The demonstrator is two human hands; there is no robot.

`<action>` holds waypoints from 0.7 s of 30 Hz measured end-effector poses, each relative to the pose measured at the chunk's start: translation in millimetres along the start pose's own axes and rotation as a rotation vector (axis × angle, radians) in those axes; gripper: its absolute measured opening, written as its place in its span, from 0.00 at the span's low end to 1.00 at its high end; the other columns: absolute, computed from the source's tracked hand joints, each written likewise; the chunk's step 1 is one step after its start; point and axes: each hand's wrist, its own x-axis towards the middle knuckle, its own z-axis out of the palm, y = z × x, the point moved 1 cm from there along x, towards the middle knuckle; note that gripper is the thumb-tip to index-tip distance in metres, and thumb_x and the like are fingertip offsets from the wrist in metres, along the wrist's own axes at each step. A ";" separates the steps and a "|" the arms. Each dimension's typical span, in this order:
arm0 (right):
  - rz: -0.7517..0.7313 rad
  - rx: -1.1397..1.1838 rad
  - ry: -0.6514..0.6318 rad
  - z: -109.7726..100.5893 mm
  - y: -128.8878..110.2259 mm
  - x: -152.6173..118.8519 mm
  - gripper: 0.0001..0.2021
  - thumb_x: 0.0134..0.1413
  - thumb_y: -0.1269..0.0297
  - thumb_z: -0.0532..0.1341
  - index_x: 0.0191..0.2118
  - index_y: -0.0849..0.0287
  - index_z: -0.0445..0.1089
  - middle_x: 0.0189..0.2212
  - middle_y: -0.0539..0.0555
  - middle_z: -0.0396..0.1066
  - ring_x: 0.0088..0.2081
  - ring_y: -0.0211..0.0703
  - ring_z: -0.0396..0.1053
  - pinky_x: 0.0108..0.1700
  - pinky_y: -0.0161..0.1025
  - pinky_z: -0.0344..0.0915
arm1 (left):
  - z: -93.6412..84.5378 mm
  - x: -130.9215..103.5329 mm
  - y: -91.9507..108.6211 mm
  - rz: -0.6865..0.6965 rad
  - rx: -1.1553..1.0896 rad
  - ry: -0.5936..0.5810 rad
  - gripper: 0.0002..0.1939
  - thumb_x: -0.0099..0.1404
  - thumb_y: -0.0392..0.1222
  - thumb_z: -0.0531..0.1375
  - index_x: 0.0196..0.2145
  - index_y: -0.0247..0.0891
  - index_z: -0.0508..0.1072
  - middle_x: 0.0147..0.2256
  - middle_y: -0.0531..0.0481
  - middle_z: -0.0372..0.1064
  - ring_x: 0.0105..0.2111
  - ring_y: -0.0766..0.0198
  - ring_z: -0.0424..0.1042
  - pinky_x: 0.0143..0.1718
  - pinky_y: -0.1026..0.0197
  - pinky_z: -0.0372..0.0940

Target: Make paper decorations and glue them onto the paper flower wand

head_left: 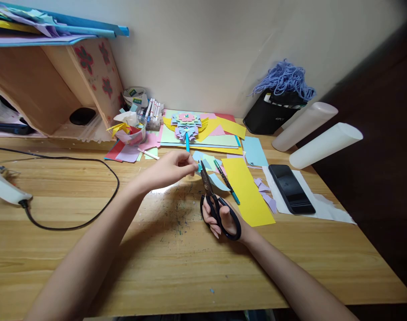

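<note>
My right hand [219, 218] is closed around the black handles of a pair of scissors [208, 187], whose blades point up and away from me. Between the fingertips of my left hand [176, 167] is a small piece of teal paper [199, 167], right beside the scissor tips. Whether the blades touch the paper I cannot tell. Just past the blades lie pale blue and green paper scraps [218, 182] and a teal pen [227, 182]. To the right of them is a yellow paper strip [248, 191].
Behind my hands lies a layered paper flower [186, 122] on coloured sheets. A cup of scraps [133, 131] and markers [153, 109] stand back left, near a glue gun [6, 189] with its black cord. A phone [291, 189] and two white rolls [325, 145] are right.
</note>
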 end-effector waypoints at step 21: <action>0.015 -0.020 -0.021 1.6 -3.4 -0.4 0.32 0.35 0.29 0.54 0.30 0.57 0.54 0.17 0.40 0.51 0.12 0.25 0.47 0.12 0.26 0.55 | -2.6 1.3 0.0 -0.032 0.038 0.059 0.10 0.59 0.43 0.55 0.26 0.34 0.66 0.23 0.56 0.58 0.22 0.71 0.55 0.25 0.66 0.50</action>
